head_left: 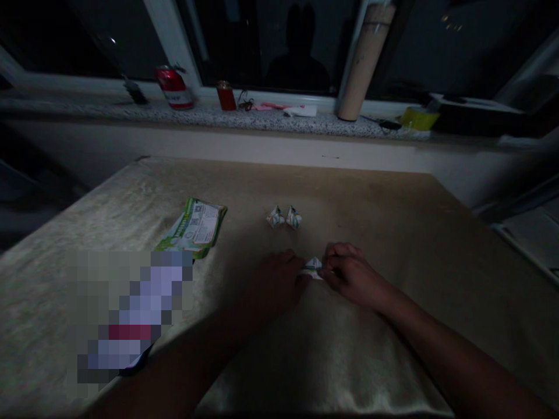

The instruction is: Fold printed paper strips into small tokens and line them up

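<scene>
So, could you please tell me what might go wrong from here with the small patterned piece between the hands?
The small patterned piece, touched by the left hand and right hand, might crease wrongly if they press unevenly.
The light is dim, so its edges could be hard to see.
A forward nudge might disturb the two folded pieces just beyond.

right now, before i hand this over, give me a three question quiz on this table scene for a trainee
1. Multiple choice: what is between the left hand and right hand? A) a red cloth B) a small white patterned folded piece C) a metal spoon
2. Count: how many similar folded pieces sit beyond the hands on the beige table?
3. True or false: on the speckled windowsill, the tall tan tube stands right of the red-and-white can.

Key: 1. B 2. Two 3. True
</scene>
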{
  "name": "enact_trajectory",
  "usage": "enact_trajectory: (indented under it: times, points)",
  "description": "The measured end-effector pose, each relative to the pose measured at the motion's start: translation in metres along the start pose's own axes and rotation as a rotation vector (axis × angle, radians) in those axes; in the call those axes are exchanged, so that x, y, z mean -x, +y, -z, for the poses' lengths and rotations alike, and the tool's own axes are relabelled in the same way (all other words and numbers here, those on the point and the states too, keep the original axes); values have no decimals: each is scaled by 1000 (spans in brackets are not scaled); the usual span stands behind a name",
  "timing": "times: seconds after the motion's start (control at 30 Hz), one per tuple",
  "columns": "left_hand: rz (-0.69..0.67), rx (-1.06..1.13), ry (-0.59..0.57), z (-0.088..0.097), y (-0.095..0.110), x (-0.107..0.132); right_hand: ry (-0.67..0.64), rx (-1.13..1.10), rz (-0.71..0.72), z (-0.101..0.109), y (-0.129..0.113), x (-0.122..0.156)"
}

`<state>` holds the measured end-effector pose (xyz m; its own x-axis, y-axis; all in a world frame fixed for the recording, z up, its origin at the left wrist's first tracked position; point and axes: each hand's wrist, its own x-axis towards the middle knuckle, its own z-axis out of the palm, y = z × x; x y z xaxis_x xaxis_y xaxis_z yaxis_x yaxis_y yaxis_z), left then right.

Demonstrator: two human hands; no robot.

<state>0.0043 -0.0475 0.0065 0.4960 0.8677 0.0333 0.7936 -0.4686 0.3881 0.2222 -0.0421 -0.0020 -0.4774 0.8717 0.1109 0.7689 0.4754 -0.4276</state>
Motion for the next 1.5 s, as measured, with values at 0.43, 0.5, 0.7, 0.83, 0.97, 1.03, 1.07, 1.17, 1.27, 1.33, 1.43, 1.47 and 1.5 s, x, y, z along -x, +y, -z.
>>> enact_trajectory:
  times: [0.43,0.5,0.7,0.83,0.97,1.03,1.07,1.17,1.27,1.33,1.43,1.47,1.5]
  points:
    - [-61,154,-59,1,-18,-9,17,-23,1,-3,0,0]
    - [-74,139,-80,3,-19,-9,15,-30,10,-3,1,1]
    - [-211,110,-35,2,-23,-8,10,-57,90,4,4,4]
    - [-310,90,-43,3,-22,-7,31,-30,195,9,0,4]
    - [-276,23,-45,3,-17,-7,12,-18,228,7,-5,2]
    - [-231,2,-25,1,-16,-8,8,-27,197,6,-6,1]
    - [-210,-6,-19,0,-15,-8,11,-34,178,5,-6,1]
    - [-172,-39,-16,-2,-13,-11,23,-45,118,3,-7,1]
    - [-159,-58,-35,-1,-11,-13,30,-34,72,2,-9,1]
    - [-141,-56,-63,1,-9,-13,34,-28,53,1,-10,0]
    - [-124,-51,-63,1,-9,-13,29,-32,31,1,-11,-1]
    - [-124,-56,-54,1,-9,-13,29,-33,24,0,-11,-2]
    - [-126,-63,-44,0,-9,-12,28,-32,19,0,-11,-2]
